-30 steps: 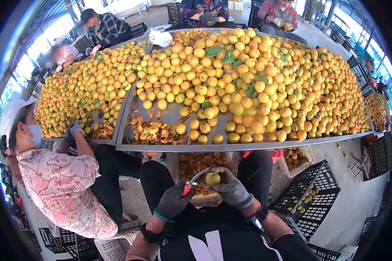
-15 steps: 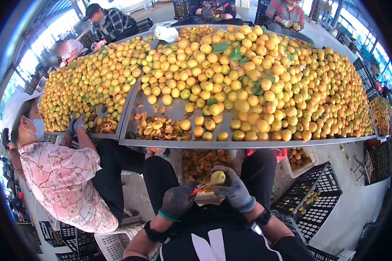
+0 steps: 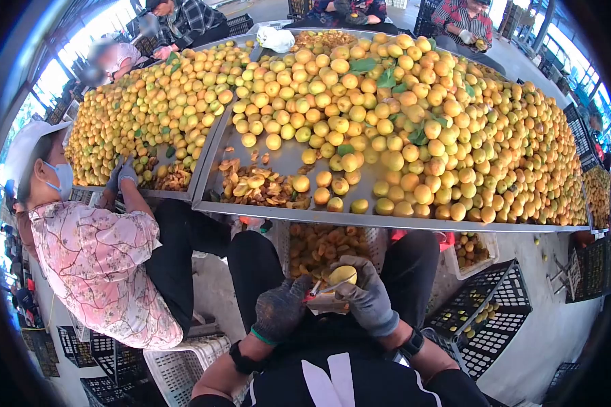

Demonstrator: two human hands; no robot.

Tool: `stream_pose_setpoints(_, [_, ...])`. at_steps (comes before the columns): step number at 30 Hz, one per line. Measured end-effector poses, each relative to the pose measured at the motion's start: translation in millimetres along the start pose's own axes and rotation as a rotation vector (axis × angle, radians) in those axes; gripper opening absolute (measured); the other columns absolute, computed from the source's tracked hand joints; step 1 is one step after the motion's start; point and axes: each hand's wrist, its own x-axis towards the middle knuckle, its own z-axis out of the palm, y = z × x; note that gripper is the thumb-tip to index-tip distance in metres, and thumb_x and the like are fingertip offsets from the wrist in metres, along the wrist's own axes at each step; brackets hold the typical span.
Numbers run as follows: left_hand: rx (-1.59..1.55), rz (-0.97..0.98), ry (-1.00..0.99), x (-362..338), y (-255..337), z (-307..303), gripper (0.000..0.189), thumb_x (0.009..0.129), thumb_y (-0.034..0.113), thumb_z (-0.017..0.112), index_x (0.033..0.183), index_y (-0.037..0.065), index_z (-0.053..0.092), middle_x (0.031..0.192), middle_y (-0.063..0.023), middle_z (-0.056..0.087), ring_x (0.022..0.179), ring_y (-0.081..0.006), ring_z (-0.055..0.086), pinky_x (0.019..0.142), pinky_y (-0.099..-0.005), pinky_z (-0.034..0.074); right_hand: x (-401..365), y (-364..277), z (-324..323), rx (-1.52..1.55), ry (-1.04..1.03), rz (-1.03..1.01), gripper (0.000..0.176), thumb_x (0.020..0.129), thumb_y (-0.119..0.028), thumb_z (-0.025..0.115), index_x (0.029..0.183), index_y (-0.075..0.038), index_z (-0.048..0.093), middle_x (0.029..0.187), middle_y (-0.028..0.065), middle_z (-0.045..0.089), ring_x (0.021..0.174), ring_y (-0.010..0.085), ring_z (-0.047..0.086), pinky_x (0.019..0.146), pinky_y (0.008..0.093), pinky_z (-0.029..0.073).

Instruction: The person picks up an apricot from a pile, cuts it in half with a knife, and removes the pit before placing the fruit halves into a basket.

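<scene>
My left hand (image 3: 280,313), in a dark glove with a green cuff edge, is closed on a small red-handled knife (image 3: 311,294). Its thin blade lies against a yellow-green fruit (image 3: 343,274). That fruit is held by the fingers of my right hand (image 3: 369,298), which wears a grey glove. Both hands are close together above my lap. Just beyond them, a light crate (image 3: 379,251) between my knees holds cut fruit halves (image 3: 329,245).
A metal table (image 3: 387,220) heaped with whole fruit (image 3: 414,136) spans the front, with a pile of cut pieces (image 3: 258,186) near its edge. A masked co-worker (image 3: 95,271) sits at the left. Black crates (image 3: 482,308) stand at the right; others sit across the table.
The fruit has turned in my right hand and more of the blade now shows across it. The camera view has shifted slightly, moving the table scene to the right.
</scene>
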Motion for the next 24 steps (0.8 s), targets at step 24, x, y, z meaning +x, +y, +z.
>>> stream_pose_setpoints(24, [-0.013,-0.035,-0.161,1.8,0.6,10.3,0.035,0.079,0.019,0.062,0.112,0.009,0.057,0.079,-0.0111,0.064,0.071,-0.0301,0.066,0.057,-0.0431,0.05,-4.8,-15.7,15.2,-0.313,0.049,-0.067,0.046,0.084,-0.001,0.069,0.127,0.0,0.05,0.115,0.0082,0.062,0.103,0.0159,0.061,0.092,0.03,0.051])
